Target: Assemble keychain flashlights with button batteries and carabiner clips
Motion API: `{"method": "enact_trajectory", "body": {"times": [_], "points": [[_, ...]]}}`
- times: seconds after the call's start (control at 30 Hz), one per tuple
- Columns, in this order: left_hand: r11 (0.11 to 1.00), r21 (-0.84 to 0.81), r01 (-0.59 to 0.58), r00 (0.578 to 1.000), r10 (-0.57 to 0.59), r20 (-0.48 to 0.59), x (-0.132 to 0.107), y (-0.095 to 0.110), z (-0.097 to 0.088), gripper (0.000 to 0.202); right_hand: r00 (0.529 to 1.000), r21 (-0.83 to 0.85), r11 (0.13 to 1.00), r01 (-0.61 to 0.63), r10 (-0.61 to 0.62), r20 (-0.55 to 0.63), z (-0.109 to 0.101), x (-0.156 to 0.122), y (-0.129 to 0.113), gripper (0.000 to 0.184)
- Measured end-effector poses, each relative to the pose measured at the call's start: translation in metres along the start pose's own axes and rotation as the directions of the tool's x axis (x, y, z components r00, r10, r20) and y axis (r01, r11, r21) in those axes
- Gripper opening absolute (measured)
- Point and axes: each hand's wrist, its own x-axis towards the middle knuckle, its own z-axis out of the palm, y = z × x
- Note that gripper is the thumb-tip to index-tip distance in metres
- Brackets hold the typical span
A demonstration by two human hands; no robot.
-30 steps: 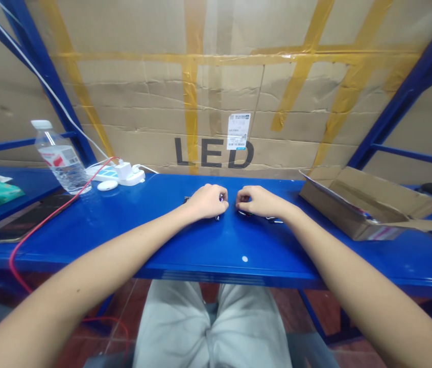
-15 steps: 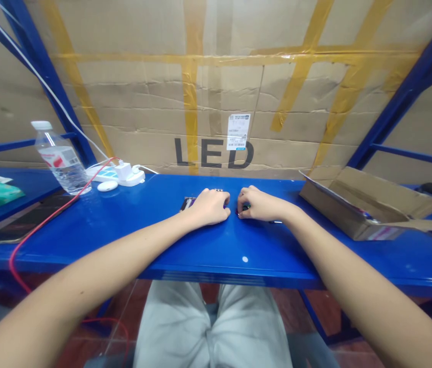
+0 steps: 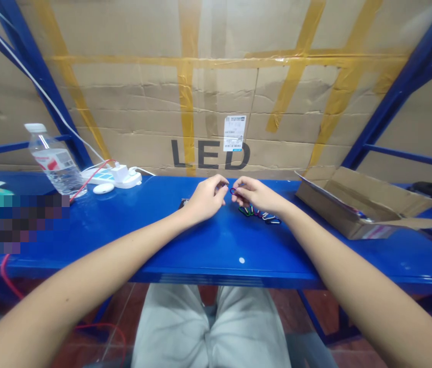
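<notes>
My right hand [image 3: 247,192] pinches a purple carabiner [image 3: 233,191] at its fingertips, a little above the blue table. Below that hand lies a row of several small carabiners [image 3: 259,213] in green, silver, dark blue and other colours. Close by on the left, my left hand [image 3: 212,194] is closed in a pinch, thumb against fingers. Something tiny may be between those fingertips, too small to make out. Partly hidden behind my left wrist is a small dark and silver item [image 3: 184,203] whose kind I cannot tell.
An open cardboard box [image 3: 357,209] stands at the right. To the left are a water bottle [image 3: 57,163], a white power strip [image 3: 124,177] with cables, and a white round-edged case [image 3: 103,188]. A large taped carton [image 3: 143,102] forms the back wall.
Both hands have risen slightly from the table. My right hand now holds the purple carabiner up, and the carabiner row beneath it has come into view.
</notes>
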Motion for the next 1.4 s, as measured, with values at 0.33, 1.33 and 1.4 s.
{"method": "enact_trajectory", "body": {"times": [0.33, 1.33, 1.4], "points": [[0.997, 0.065, -0.051, 0.998, 0.052, -0.019, -0.002, -0.003, 0.006, 0.013, 0.998, 0.243, 0.970, -0.015, 0.000, 0.061, 0.010, -0.001, 0.004, 0.027], [0.982, 0.144, -0.126, 0.992, 0.126, 0.004, 0.003, -0.012, 0.003, 0.011, 0.980, -0.177, 0.983, 0.055, -0.087, -0.180, 0.017, 0.001, 0.005, 0.015], [0.979, 0.171, -0.114, 0.993, 0.116, 0.001, 0.003, -0.011, 0.003, 0.014, 0.963, -0.339, 0.936, 0.090, -0.169, -0.210, 0.017, 0.002, 0.005, 0.012]]}}
